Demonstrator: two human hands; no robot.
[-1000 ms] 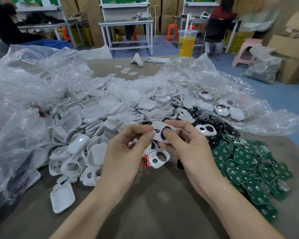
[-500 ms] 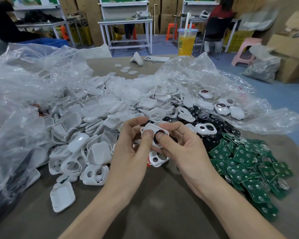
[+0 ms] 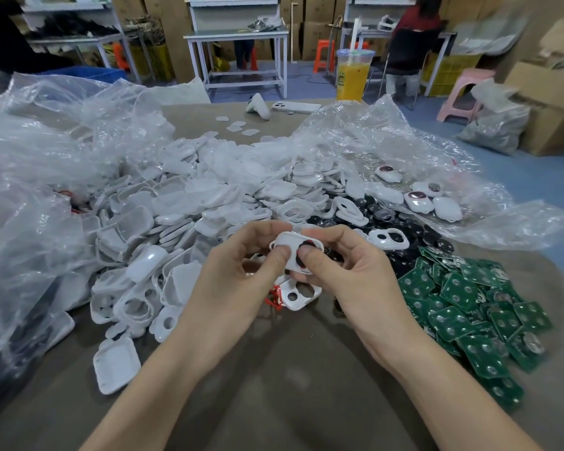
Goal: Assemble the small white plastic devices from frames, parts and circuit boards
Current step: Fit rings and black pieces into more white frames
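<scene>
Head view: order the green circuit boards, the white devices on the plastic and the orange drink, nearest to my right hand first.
1. Green circuit boards, just right of the right hand.
2. White devices, beyond, on the plastic.
3. Orange drink, far back.

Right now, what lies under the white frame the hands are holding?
Below the white frame, another two-hole frame lies on the table, a red bit beside it. The left hand and right hand cover whatever else lies there.
</scene>
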